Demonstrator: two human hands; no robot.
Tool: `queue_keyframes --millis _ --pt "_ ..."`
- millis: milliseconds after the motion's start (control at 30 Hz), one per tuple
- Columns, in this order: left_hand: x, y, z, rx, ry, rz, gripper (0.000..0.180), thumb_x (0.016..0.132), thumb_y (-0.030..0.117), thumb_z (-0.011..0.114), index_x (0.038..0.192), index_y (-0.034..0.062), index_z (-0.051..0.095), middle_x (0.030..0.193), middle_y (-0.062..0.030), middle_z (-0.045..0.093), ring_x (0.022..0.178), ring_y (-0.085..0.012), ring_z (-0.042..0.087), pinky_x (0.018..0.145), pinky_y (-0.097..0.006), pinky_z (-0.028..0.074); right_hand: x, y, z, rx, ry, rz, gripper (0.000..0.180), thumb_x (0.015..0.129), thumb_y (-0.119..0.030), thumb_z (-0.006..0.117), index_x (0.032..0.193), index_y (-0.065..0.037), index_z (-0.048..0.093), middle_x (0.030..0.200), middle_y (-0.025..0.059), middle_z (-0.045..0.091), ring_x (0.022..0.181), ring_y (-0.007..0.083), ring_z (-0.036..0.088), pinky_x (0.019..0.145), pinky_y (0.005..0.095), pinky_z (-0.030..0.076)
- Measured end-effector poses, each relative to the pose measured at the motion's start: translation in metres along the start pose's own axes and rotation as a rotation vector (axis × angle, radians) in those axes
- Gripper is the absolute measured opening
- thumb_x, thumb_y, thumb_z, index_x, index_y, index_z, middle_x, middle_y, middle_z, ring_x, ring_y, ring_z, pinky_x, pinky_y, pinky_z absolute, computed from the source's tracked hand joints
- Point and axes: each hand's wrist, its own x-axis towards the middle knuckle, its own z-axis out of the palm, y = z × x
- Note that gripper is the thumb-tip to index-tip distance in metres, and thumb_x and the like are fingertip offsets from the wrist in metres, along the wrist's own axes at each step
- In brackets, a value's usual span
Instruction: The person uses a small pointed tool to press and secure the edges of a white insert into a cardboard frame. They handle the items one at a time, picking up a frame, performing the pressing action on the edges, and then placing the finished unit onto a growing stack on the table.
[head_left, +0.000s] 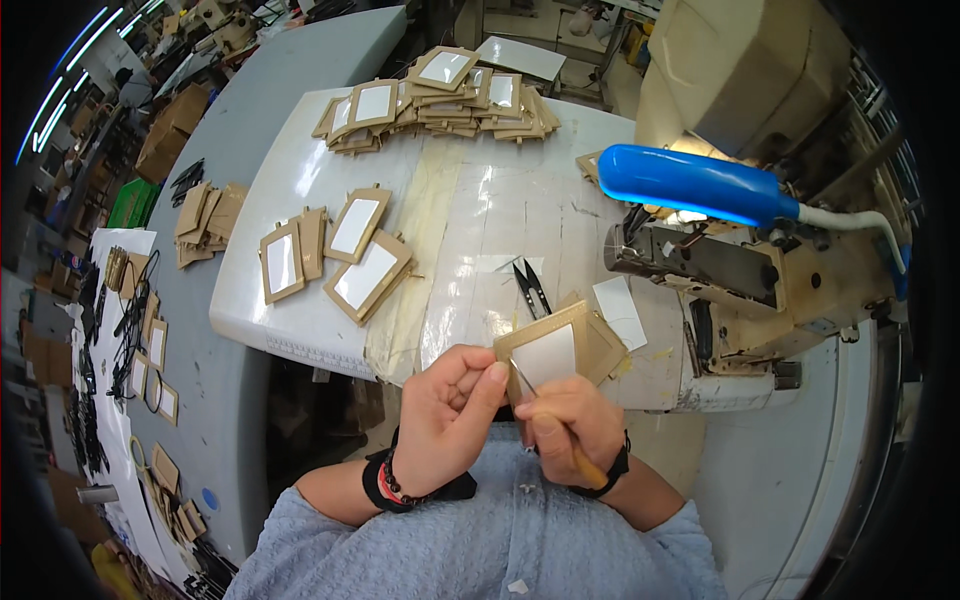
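Observation:
Near the table's front edge is a tan card holder (546, 350) with a clear or white window, tilted toward me. My left hand (452, 405) pinches its left corner between thumb and forefinger. In my right hand (575, 425) is an awl (590, 468) with a yellowish wooden handle, its thin metal shaft pointing up and left at the holder's left edge. The awl's very tip is too small to make out. Another tan piece (603, 345) lies under the holder. Just beyond lie black thread snips (532, 288) and a white card (620, 312).
A sewing machine (740, 280) with a blue-covered lamp (690, 185) stands at the right. Card holders (440, 105) are heaped at the far edge, and a smaller group (340, 250) lies left. A grey side table (225, 300) on the left bears more holders and black cords.

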Motion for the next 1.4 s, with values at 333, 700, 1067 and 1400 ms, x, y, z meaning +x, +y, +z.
queue_keyframes --millis 333,700,1067,1400 --pt "-0.009 0.001 -0.004 0.437 -0.004 0.043 0.012 0.094 0.003 0.054 0.101 -0.0069 0.056 0.077 -0.0013 0.064 0.065 0.0010 0.049 0.053 -0.015 0.037 0.026 0.010 -0.043 1.075 -0.050 0.980 0.026 0.092 -0.014 0.045 0.082 0.005 0.059 0.070 0.0161 0.062 0.041 0.0120 0.048 0.037 0.0223 0.036" --pt "0.001 -0.009 -0.007 0.008 0.034 -0.135 0.011 0.093 0.002 0.054 0.101 -0.0057 0.055 0.088 -0.0067 0.067 0.074 -0.0019 0.056 0.061 -0.016 0.043 0.013 -0.019 -0.019 0.668 0.044 0.850 0.023 0.095 -0.016 0.049 0.084 0.002 0.059 0.072 0.0081 0.062 0.048 0.0077 0.053 0.043 0.0199 0.039" --pt "0.000 -0.002 -0.007 0.006 0.035 -0.158 0.010 0.093 0.002 0.053 0.098 -0.0061 0.054 0.085 -0.0088 0.067 0.073 -0.0073 0.062 0.064 -0.022 0.052 0.002 -0.020 -0.009 -0.024 -0.082 -0.026 0.008 0.076 0.003 0.061 0.084 0.003 0.060 0.070 0.0126 0.058 0.053 0.0206 0.058 0.048 0.0273 0.047" --pt "-0.001 0.002 -0.003 -0.015 0.059 -0.135 0.009 0.092 0.000 0.053 0.097 -0.0068 0.054 0.085 -0.0111 0.067 0.074 -0.0097 0.064 0.067 -0.023 0.054 0.005 -0.019 -0.002 -0.291 -0.137 -0.201 0.016 0.070 0.005 0.063 0.085 0.005 0.059 0.071 0.0125 0.057 0.052 0.0211 0.058 0.046 0.0273 0.049"
